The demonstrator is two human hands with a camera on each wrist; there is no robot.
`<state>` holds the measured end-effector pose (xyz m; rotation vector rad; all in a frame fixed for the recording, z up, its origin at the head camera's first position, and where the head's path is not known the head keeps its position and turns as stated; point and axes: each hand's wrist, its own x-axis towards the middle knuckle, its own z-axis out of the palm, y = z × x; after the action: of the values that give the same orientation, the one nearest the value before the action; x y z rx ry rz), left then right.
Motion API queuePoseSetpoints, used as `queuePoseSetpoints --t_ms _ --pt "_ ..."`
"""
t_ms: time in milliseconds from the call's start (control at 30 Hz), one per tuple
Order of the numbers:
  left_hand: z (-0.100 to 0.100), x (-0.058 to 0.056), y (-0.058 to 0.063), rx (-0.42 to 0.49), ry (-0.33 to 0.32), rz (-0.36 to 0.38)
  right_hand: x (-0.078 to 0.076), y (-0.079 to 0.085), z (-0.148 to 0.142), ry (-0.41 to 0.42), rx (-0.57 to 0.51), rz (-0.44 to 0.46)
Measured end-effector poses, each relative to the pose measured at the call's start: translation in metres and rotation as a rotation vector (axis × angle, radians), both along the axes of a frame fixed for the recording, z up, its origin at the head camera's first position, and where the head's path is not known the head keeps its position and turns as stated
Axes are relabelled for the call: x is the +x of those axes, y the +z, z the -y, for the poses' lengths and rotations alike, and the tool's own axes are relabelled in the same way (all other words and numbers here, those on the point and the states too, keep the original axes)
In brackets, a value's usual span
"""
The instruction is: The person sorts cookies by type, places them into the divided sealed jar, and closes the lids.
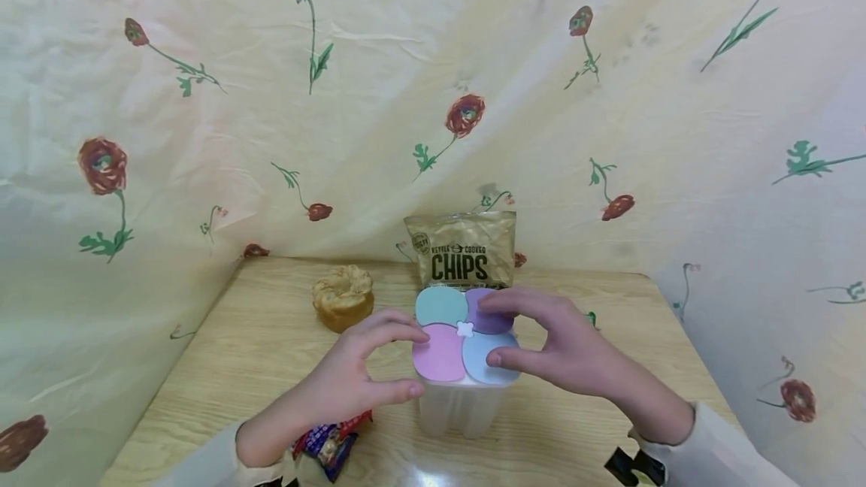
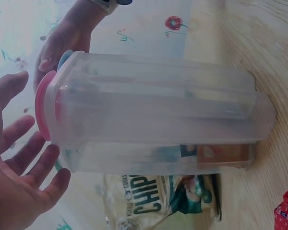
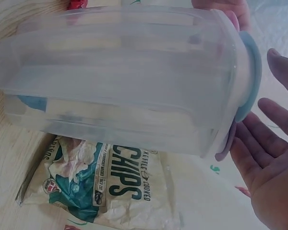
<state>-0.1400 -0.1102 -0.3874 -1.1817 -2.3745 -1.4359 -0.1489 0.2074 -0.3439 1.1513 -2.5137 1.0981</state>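
A tall translucent plastic container (image 1: 463, 408) stands upright on the table. Its top carries rounded flap lids: a pink lid (image 1: 440, 354), a light blue lid (image 1: 492, 358), a purple lid (image 1: 489, 316) and a teal lid (image 1: 441, 306), around a white centre piece (image 1: 464, 330). My left hand (image 1: 365, 367) is spread beside the pink lid, its fingers loosely bent and the thumb low near the container's side. On the other side, the fingers of my right hand (image 1: 561, 344) reach the purple lid's edge, while its thumb hovers by the light blue lid. Neither hand grips anything.
Behind the container a chips bag (image 1: 460, 250) leans against the flowered cloth (image 1: 372, 134). A ring-shaped bread (image 1: 343, 297) sits at the back left of the wooden table (image 1: 588, 446). Small red and blue snack packets (image 1: 331, 448) lie near my left wrist.
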Motion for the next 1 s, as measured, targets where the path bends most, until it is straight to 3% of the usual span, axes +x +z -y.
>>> queuePoseSetpoints --t_ms 333,567,833,1000 --pt "-0.005 -0.001 0.003 -0.016 -0.002 0.033 0.000 -0.003 0.003 -0.027 0.065 0.000" --pt "-0.005 -0.002 0.003 -0.039 0.010 -0.024 0.002 -0.001 0.005 -0.020 0.092 -0.026" --pt "-0.004 -0.005 0.002 -0.051 0.020 -0.033 0.003 0.002 0.005 -0.057 0.163 -0.002" --pt "-0.004 -0.012 -0.001 -0.047 0.015 -0.144 0.003 0.003 0.005 -0.070 0.177 0.012"
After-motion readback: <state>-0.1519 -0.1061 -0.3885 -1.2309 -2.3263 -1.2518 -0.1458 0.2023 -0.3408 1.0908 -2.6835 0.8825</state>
